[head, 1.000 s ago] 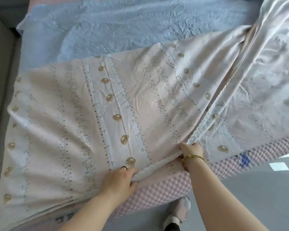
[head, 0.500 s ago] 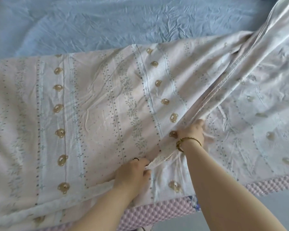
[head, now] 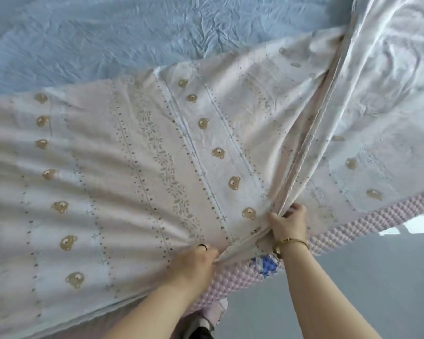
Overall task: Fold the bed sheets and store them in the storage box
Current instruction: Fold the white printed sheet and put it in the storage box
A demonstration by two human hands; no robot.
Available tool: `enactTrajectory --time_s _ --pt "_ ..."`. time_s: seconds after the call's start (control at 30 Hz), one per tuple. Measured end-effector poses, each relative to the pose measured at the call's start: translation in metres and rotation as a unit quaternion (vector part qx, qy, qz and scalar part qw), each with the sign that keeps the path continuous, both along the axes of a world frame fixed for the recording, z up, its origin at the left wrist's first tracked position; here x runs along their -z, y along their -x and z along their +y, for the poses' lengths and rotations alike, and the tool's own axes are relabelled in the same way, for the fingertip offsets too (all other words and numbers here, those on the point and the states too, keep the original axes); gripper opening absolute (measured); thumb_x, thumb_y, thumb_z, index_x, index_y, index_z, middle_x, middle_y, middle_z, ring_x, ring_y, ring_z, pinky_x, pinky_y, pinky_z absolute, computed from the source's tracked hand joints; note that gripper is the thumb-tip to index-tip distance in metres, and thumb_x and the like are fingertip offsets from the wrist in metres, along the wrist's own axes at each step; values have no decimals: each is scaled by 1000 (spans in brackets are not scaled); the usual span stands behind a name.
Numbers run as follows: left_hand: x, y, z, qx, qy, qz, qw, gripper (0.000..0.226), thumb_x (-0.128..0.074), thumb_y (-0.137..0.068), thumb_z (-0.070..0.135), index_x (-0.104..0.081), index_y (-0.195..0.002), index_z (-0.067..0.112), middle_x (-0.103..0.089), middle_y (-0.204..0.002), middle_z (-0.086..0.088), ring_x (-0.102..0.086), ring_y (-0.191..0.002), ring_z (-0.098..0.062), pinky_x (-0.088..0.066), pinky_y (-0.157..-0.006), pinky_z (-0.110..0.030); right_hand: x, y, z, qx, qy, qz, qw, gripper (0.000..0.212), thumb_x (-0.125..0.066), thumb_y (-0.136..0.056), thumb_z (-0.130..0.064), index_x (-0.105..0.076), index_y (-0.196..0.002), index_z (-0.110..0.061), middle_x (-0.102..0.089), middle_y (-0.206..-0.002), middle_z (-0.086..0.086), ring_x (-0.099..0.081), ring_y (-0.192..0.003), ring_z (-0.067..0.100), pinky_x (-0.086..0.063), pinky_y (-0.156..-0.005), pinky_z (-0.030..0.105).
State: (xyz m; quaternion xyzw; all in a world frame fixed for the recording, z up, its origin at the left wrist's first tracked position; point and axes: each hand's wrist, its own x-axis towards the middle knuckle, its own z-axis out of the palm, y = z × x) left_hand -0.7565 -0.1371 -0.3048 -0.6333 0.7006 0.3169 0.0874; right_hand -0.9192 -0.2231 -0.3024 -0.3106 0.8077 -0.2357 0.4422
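Both hands pinch the hem of the pale pink bear-print cotton sheet [head: 137, 182]: the left hand [head: 194, 263] and right hand [head: 288, 223], above the blue crinkled sheet [head: 108, 40].

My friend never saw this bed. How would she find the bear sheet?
Start at the bed with the bumpy pink mattress. A plain blue sheet covers its far side; nearer, the left hand and right hand grip the pink sheet. Only that one has rows of brown bear faces.

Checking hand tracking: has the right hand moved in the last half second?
Yes. The right hand has pulled back toward the near edge of the mattress pad, from further in on the bed, gripping the sheet.
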Motion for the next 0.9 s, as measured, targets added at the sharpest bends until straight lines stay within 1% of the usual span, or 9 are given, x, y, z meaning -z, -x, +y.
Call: enactTrajectory --time_s 0.13,0.27,0.33,0.43,0.57,0.67,0.77,0.83,0.9 --pt "-2 5 -6 -22 30 18 999 32 -35 -97 35 -46 -125 23 -52 -123 2 -51 -111 -19 -40 -83 -25 -16 -1 -20 -131 -9 155 979 84 -58 -83 -9 -5 -148 -21 -23 -149 7 -33 -132 27 -35 -100 33" --pt "-4 17 -21 -25 18 41 999 35 -37 -96 36 -47 -127 24 -55 -123 -1 -52 -111 -20 -40 -86 -25 -11 6 -46 -330 -40 364 870 62 -48 -86 -14 -22 -142 -22 3 -154 9 -5 -141 31 -14 -115 41" --pt "-6 28 -32 -36 16 59 998 32 -37 -96 34 -50 -122 21 -57 -118 -3 -55 -103 -20 -40 -80 -25 -10 14 -66 -408 -9 407 817 47 -41 -90 -18 -37 -137 -20 -4 -154 6 3 -142 30 -3 -117 41" --pt "-11 52 -59 -65 -15 77 995 32 -39 -96 35 -50 -120 16 -58 -118 -4 -55 -100 -21 -42 -81 -26 -12 42 -108 -567 40 391 724 31 -41 -91 -26 -62 -114 -26 -36 -140 -3 -10 -138 22 6 -116 38" --pt "-15 104 -114 -138 -69 92 984 44 -41 -94 41 -45 -130 17 -52 -132 -4 -51 -118 -23 -41 -92 -27 -28 81 -170 -718 -5 365 593 30 -35 -92 -34 -64 -86 -32 -58 -118 -6 -33 -130 14 7 -116 39" --pt "-20 142 -160 -177 -62 84 979 41 -42 -93 37 -47 -126 13 -55 -127 -7 -52 -114 -25 -41 -84 -27 -43 112 -214 -762 -72 382 518 35 -34 -92 -35 -63 -108 -25 -60 -117 -3 -37 -128 14 9 -115 40" --pt "-28 164 -188 -218 -39 85 971 36 -41 -94 30 -50 -124 13 -60 -105 -4 -54 -89 -22 -39 -69 -27 -52 142 -249 -785 -100 437 427 47 -43 -90 -28 -39 -137 -29 -49 -133 -6 -32 -134 15 9 -115 42" --pt "-30 172 -197 -229 3 77 970 23 -42 -95 30 -55 -106 15 -50 -79 4 -47 -78 -20 -32 -58 -26 -52 164 -270 -777 -36 475 412 43 -42 -92 -25 -42 -135 -28 -51 -131 -7 -37 -131 16 5 -116 42" --pt "-35 176 -199 -237 66 58 968 16 -45 -94 30 -50 -86 17 -43 -70 4 -47 -74 -22 -28 -53 -26 -54 183 -285 -749 45 474 461 34 -43 -93 -26 -53 -125 -28 -57 -123 -6 -46 -123 16 -10 -115 36"
